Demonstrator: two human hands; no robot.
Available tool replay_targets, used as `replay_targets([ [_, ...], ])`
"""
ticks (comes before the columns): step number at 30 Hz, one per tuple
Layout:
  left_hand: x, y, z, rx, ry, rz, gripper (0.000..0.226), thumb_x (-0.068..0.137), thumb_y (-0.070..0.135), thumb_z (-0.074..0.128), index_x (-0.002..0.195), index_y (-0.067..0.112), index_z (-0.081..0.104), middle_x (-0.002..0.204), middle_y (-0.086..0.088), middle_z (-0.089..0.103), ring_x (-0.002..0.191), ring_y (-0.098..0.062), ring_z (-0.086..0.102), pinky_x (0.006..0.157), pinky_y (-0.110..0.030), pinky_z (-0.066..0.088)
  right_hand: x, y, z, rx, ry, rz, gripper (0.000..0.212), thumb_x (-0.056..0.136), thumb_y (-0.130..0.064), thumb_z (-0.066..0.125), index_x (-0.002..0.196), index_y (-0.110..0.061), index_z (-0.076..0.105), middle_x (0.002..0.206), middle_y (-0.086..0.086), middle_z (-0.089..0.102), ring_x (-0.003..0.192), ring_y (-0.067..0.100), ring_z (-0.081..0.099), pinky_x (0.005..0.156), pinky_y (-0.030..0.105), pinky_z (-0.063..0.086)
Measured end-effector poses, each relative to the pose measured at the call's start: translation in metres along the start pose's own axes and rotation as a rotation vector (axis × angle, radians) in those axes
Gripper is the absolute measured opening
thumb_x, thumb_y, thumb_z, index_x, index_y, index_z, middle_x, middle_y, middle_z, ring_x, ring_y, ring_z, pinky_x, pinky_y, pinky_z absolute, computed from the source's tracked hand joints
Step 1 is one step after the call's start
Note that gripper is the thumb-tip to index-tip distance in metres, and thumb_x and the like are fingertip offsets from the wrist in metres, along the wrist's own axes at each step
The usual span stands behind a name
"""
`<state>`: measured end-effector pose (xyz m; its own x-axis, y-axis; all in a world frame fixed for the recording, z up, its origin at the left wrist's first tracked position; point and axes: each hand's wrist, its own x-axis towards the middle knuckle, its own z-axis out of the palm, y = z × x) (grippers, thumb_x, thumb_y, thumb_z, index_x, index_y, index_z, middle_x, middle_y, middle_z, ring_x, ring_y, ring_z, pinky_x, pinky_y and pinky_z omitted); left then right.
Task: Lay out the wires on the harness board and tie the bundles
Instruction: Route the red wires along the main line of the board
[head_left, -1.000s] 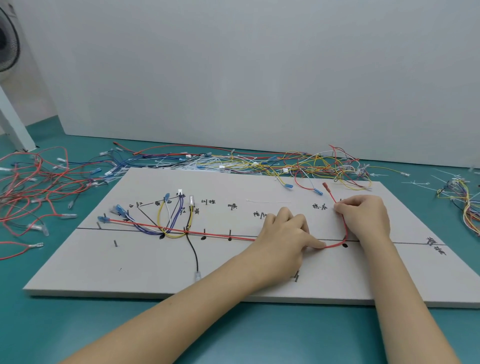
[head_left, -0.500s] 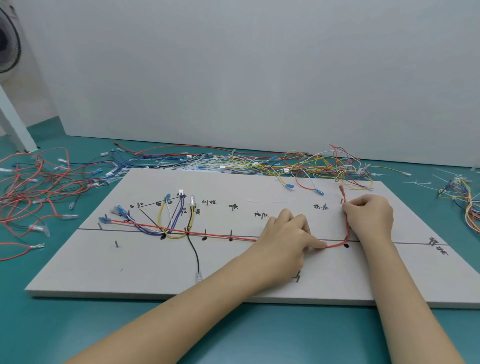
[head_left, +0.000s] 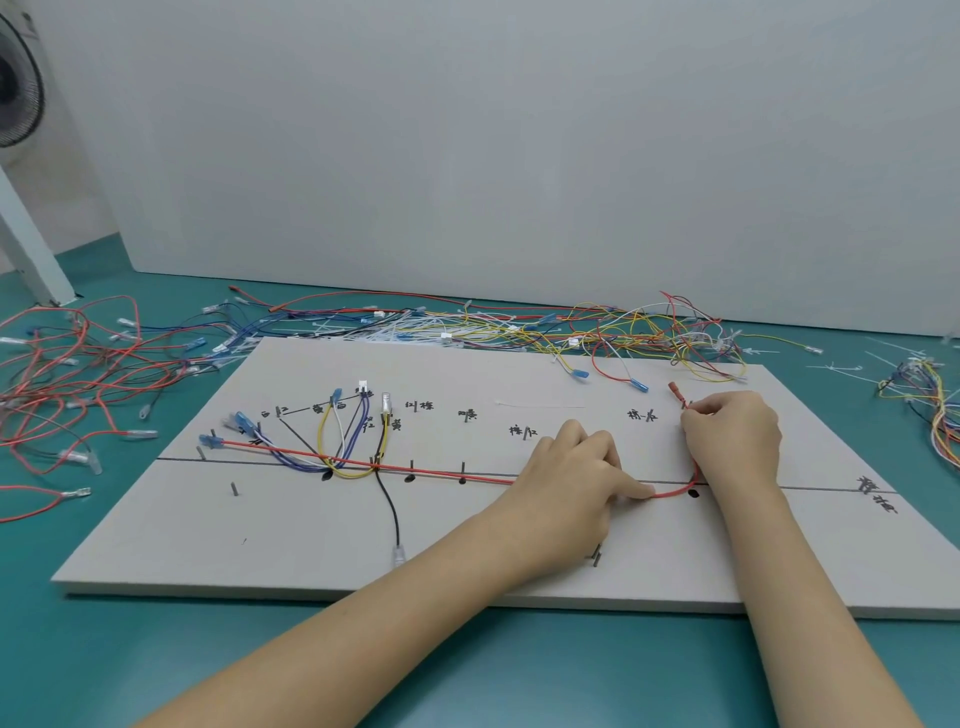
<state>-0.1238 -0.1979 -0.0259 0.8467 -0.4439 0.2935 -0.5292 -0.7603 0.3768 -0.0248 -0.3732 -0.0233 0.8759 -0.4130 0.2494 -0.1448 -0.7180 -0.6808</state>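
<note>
A white harness board (head_left: 291, 535) with pegs and black markings lies on the teal table. A long red wire (head_left: 426, 470) runs along its black centre line from a blue terminal at the left. My left hand (head_left: 566, 483) presses this wire down with the index fingertip near the bend. My right hand (head_left: 732, 434) pinches the same wire where it turns up toward its red terminal (head_left: 675, 388). Yellow, blue, white and black wires (head_left: 343, 441) loop around pegs at the board's left.
Loose red wires (head_left: 67, 379) spread over the table at the left. A tangle of mixed wires and white cable ties (head_left: 519, 327) lies behind the board. Another small bundle (head_left: 930, 410) sits at the far right. A fan stands at the upper left.
My right hand has shifted slightly along the wire's upturned end, and the red terminal now points up and left. My left hand stays pressed on the wire.
</note>
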Motion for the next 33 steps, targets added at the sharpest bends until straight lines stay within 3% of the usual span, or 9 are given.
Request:
replay_targets([
  [9, -0.002, -0.002, -0.012, -0.013, 0.026, -0.024, 0.031, 0.099, 0.022, 0.049, 0.123, 0.033, 0.065, 0.106, 0.004, 0.051, 0.105, -0.019, 0.034, 0.087, -0.033, 0.030, -0.005, -0.003, -0.001, -0.059, -0.037, -0.014, 0.016, 0.082, -0.010, 0.059, 0.076, -0.007, 0.073, 0.077, 0.018, 0.066, 0.074, 0.037, 0.053, 0.065, 0.029, 0.039],
  [15, 0.002, -0.019, -0.036, -0.064, -0.006, -0.116, 0.023, 0.095, 0.031, 0.057, 0.116, 0.034, 0.066, 0.106, 0.007, 0.050, 0.106, -0.013, 0.036, 0.089, -0.030, 0.028, -0.006, -0.002, -0.003, -0.005, 0.027, -0.007, 0.017, 0.084, -0.019, 0.062, 0.088, -0.005, 0.071, 0.096, 0.014, 0.069, 0.082, 0.029, 0.051, 0.070, 0.030, 0.037],
  [18, 0.003, -0.034, -0.057, -0.040, -0.018, -0.190, 0.015, 0.091, 0.033, 0.062, 0.104, 0.034, 0.069, 0.100, 0.009, 0.053, 0.100, -0.013, 0.044, 0.087, -0.032, 0.036, -0.009, -0.005, -0.005, 0.003, 0.074, -0.057, 0.027, 0.087, -0.025, 0.061, 0.104, -0.006, 0.070, 0.109, 0.014, 0.065, 0.099, 0.030, 0.055, 0.080, 0.034, 0.040],
  [21, -0.001, -0.055, -0.081, -0.054, -0.043, -0.308, 0.003, 0.085, 0.030, 0.069, 0.085, 0.028, 0.071, 0.088, 0.012, 0.061, 0.083, -0.009, 0.055, 0.079, -0.029, 0.047, -0.018, -0.015, -0.003, 0.090, 0.049, -0.180, 0.017, 0.084, -0.019, 0.060, 0.094, -0.011, 0.072, 0.095, 0.010, 0.066, 0.091, 0.024, 0.056, 0.075, 0.030, 0.039],
  [26, -0.013, -0.095, -0.107, -0.015, -0.151, -0.531, 0.026, 0.077, 0.037, 0.079, 0.066, 0.020, 0.063, 0.064, 0.010, 0.059, 0.062, -0.010, 0.054, 0.056, -0.024, 0.038, -0.047, -0.041, 0.013, 0.083, -0.188, -0.417, 0.017, 0.084, -0.024, 0.065, 0.071, -0.015, 0.069, 0.072, 0.000, 0.066, 0.083, 0.025, 0.059, 0.081, 0.040, 0.048],
  [30, -0.020, -0.105, -0.116, -0.013, -0.318, -0.631, 0.048, 0.077, 0.061, 0.069, 0.054, 0.020, 0.057, 0.048, 0.011, 0.043, 0.051, -0.010, 0.039, 0.054, -0.027, 0.028, -0.062, -0.051, 0.018, 0.026, -0.391, -0.474, 0.041, 0.083, -0.042, 0.063, 0.054, -0.016, 0.048, 0.053, -0.006, 0.051, 0.066, 0.020, 0.053, 0.064, 0.032, 0.040],
  [33, -0.018, -0.098, -0.115, -0.020, -0.367, -0.650, 0.055, 0.076, 0.072, 0.060, 0.052, 0.022, 0.062, 0.042, 0.015, 0.046, 0.051, -0.006, 0.044, 0.057, -0.028, 0.032, -0.068, -0.054, 0.017, -0.119, -0.481, -0.514, 0.038, 0.078, -0.038, 0.059, 0.054, -0.017, 0.038, 0.053, -0.002, 0.047, 0.065, 0.021, 0.050, 0.061, 0.030, 0.033],
])
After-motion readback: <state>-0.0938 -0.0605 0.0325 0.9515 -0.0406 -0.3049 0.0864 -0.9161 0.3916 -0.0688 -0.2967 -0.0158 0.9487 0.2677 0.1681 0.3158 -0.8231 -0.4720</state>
